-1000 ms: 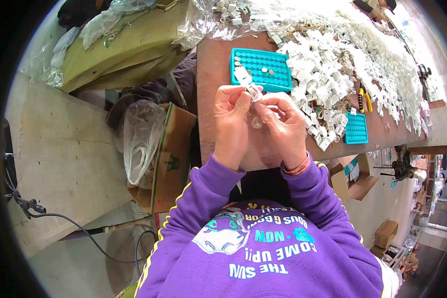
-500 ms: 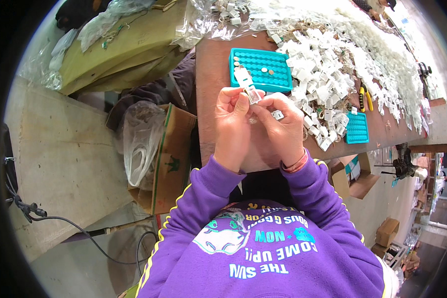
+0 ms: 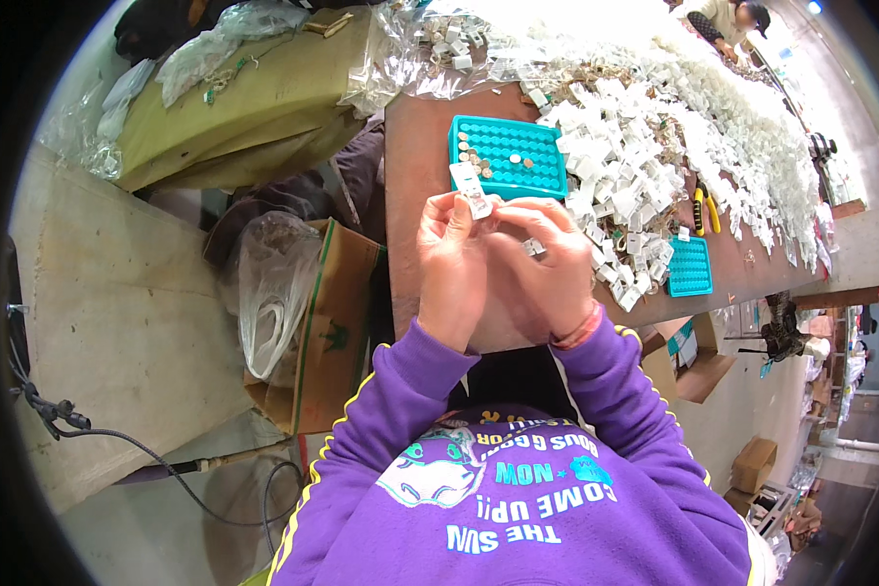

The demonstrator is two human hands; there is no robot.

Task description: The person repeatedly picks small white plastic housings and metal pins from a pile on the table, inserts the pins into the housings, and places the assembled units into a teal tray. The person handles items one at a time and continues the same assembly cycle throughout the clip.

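Observation:
Between the thumb and fingers of my left hand (image 3: pixel 453 264) is a small white plastic casing (image 3: pixel 470 189), tilted, its far end over the near left corner of a teal tray (image 3: pixel 498 146). The tray has rows of round pockets, with several small round discs (image 3: pixel 474 156) at its left side. My right hand (image 3: pixel 547 256) is closed, with thumb and fingertips meeting beside the casing's near end; whatever they pinch is hidden. Another small white piece (image 3: pixel 534 247) shows by the right palm; I cannot tell whether it is held or lies on the table.
A large heap of white plastic casings (image 3: pixel 615 166) covers the brown table (image 3: pixel 420 146) to the right. Yellow-handled pliers (image 3: pixel 706 210) and a smaller teal tray (image 3: pixel 690 267) lie beyond it. Left of the table stands a cardboard box (image 3: pixel 337 322) with a clear plastic bag (image 3: pixel 273 293).
The casing has shifted slightly left and toward me, and now stands steeper. My right fingers have curled over toward its near end. More discs show at the tray's left side.

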